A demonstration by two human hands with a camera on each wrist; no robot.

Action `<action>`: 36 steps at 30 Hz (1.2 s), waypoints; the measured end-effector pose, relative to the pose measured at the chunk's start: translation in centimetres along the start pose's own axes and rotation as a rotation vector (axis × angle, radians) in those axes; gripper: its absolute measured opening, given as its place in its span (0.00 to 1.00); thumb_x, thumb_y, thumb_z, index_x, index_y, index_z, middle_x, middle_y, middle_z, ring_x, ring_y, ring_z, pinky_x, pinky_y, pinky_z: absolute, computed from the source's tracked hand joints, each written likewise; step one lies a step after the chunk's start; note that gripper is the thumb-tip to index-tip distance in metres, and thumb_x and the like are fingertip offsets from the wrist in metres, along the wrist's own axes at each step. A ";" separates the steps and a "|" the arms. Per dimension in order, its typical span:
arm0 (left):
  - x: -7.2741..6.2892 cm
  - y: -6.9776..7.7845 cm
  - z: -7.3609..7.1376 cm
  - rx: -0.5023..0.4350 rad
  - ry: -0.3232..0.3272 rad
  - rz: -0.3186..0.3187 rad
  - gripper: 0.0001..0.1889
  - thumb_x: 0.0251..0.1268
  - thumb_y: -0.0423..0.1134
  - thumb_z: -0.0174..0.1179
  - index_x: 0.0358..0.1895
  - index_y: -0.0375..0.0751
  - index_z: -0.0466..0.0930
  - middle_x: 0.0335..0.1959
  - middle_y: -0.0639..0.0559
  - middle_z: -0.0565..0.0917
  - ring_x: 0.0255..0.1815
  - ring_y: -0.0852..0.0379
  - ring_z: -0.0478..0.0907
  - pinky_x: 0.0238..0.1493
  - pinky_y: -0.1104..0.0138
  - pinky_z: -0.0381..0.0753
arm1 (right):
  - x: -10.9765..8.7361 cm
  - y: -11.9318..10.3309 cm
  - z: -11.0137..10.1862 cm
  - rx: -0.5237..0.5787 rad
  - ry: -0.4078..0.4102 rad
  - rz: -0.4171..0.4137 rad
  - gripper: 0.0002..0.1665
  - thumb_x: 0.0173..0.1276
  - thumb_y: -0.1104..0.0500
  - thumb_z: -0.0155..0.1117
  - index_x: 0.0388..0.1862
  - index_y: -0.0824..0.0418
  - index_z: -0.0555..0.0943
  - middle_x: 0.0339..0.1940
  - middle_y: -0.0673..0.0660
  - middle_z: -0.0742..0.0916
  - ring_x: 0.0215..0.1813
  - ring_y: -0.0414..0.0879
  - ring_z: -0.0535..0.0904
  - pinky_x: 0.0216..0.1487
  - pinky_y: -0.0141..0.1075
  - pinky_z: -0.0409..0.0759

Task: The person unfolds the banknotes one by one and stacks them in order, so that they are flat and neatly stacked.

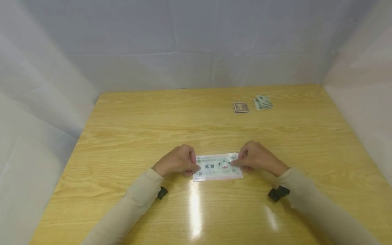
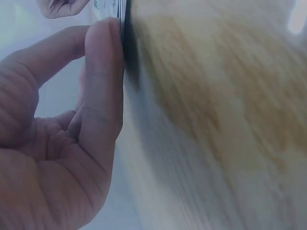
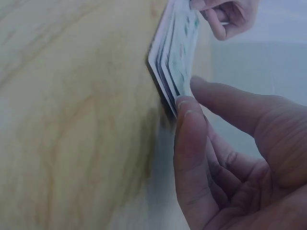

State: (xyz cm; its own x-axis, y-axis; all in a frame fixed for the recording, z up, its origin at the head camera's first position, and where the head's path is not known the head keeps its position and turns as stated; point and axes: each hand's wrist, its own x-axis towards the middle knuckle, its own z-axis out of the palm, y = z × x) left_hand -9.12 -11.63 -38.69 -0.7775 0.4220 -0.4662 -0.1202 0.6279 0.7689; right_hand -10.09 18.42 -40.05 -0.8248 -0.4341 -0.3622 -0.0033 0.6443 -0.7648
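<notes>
A small stack of pale green and pinkish banknotes [image 1: 217,174] lies lengthwise between the two hands, a "2" printed on the top one. My left hand [image 1: 179,160] pinches the stack's left end, thumb on top and fingers beneath. At the opposite end, my right hand [image 1: 258,159] pinches the right edge between thumb and fingers. Several layered edges of the banknotes [image 3: 180,52] show in the right wrist view, slightly fanned and close over the tabletop. Only a sliver of the banknotes [image 2: 109,6] appears past the fingertips in the left wrist view.
Toward the back right of the wooden table [image 1: 147,122] lie a folded brown note [image 1: 241,107] and, beside it, a folded green note [image 1: 263,102]. Pale sheeting [image 1: 196,41] hangs behind the table and along both sides. Dark straps [image 1: 278,193] sit at the wrists.
</notes>
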 end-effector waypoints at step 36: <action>0.2 0.4 -1.8 -0.274 0.021 0.166 0.08 0.74 0.32 0.58 0.49 0.31 0.76 0.44 0.34 0.86 0.42 0.39 0.86 0.45 0.53 0.89 | 5.7 7.3 -12.7 -0.048 0.524 0.186 0.27 0.71 0.57 0.57 0.59 0.77 0.77 0.59 0.78 0.80 0.61 0.72 0.75 0.61 0.62 0.77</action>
State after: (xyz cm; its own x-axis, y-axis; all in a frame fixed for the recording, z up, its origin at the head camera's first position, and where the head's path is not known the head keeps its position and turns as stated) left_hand -10.47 -12.47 -37.70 -0.8129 0.4885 -0.3171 -0.1498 0.3508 0.9244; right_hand -22.03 28.67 -40.93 -0.9848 0.0523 -0.1659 0.1531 0.7135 -0.6837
